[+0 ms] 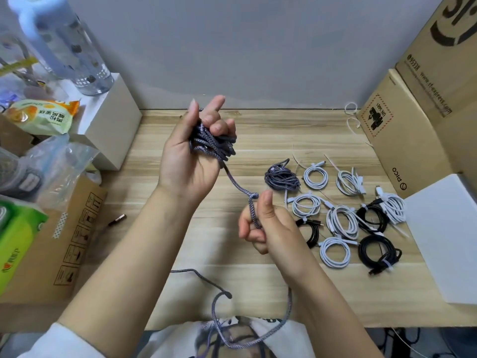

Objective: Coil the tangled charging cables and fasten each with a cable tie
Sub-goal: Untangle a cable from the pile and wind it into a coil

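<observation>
My left hand [192, 151] is raised above the wooden table [258, 130] and grips a bundle of grey braided cable [213, 144] wound into loops in its palm. From the bundle a strand [238, 186] runs down to my right hand [268, 226], which pinches it just below a small knot. The loose rest of the cable [222, 295] trails over the table's front edge onto my lap. A coiled grey cable [282, 178] lies on the table to the right. Beside it lie several coiled white cables [342, 222] and black cables [378, 251], fastened with ties.
Loose white cable ties [352, 120] lie at the back right by the cardboard boxes [413, 125]. A white sheet [444, 236] lies at the right edge. At the left stand a water bottle [67, 45], a white box [113, 120], snack bags and a cardboard box [67, 244]. A small plug [117, 219] lies nearby.
</observation>
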`<state>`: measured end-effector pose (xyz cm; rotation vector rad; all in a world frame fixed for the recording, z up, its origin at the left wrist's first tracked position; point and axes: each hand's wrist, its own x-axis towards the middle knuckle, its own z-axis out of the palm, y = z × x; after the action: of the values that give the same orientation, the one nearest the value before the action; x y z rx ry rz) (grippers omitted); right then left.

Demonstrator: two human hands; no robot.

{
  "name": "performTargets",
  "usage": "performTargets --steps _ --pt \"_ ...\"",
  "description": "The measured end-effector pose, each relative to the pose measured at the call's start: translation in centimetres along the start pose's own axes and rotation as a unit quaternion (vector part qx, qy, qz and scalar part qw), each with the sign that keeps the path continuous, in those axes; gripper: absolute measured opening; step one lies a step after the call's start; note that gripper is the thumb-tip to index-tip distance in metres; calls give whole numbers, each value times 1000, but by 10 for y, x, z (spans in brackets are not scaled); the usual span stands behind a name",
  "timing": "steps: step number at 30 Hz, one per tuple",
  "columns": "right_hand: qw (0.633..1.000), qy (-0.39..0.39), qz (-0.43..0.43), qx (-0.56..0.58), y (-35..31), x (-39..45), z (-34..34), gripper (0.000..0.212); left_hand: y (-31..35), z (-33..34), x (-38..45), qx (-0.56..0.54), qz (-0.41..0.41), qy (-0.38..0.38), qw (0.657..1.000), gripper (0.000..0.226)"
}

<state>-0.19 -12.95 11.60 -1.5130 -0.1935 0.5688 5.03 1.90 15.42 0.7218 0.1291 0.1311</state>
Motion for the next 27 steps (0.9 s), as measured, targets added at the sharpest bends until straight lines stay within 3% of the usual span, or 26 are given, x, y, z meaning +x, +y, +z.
performTargets --steps 3,6,8,11,12,15,17,19,22,25,27 --pt "998 12 -26 -60 0 -2 1 48 -14 -4 2 156 42 8 987 32" --pt "995 27 -43 -81 0 -2 1 42 -23 -5 -1 307 80 -8 948 31" --pt "993 47 -57 -90 -1 -2 -2 40 -25 -7 -2 420 106 -37 900 9" --pt "989 89 -81 -90 -3 -2 -12 40 -33 -14 -2 577 124 -60 805 33" --pt "987 103 -88 -89 -3 -2 -15 44 -34 -14 -3 589 90 -74 800 32" --pt "977 136 -106 -126 -4 -3 -22 44 -28 -4 -9 560 -89 -142 811 38" --pt "970 160 -121 -137 -8 -5 -25 31 -24 -1 -14 563 -182 -220 776 59" --pt "966 183 -129 -131 -13 -6 -27 33 -19 -3 -17 544 -264 -311 734 75" --pt "971 173 -141 -89 -19 -8 -24 28 -15 -16 -14 429 -348 -422 719 80" --pt "969 183 -149 -65 -20 -5 -24 27 -10 -21 -12 356 -386 -494 693 55" --pt "968 180 -161 -74 -19 -2 -25 29 -7 -22 -15 275 -405 -508 709 32"
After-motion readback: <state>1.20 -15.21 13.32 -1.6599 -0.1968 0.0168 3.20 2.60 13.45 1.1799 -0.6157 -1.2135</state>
